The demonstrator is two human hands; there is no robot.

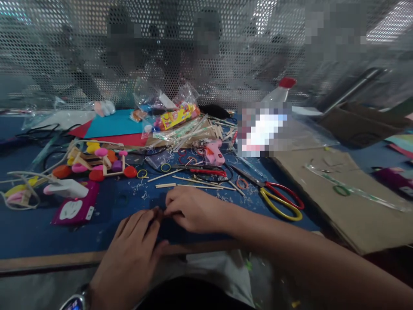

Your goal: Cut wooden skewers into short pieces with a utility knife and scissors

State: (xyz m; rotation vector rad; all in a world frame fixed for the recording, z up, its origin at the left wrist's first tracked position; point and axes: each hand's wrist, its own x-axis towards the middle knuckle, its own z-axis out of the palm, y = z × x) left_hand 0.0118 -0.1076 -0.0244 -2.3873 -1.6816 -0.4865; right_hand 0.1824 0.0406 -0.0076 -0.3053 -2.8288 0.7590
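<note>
Close to the table's front edge, my left hand (pixel 137 239) rests with its fingers bent and pressed together. My right hand (pixel 195 209) is curled in a pinch, its fingertips meeting those of the left. Whatever lies between the fingertips is too small and hidden to make out. Just beyond my right hand lie several thin wooden sticks (pixel 196 181). To its right are open-bladed scissors (pixel 282 201) with red and yellow handles. Left of my hands is a purple box (pixel 77 206) with a white plug-like piece on it.
A model of sticks and coloured clay (pixel 100 161) stands at the left. A pink glue gun (pixel 214 153) and a bag of craft supplies (pixel 177 116) lie at the back. Brown cardboard (pixel 361 215) covers the right side. A perforated metal screen (pixel 180 56) closes off the far side.
</note>
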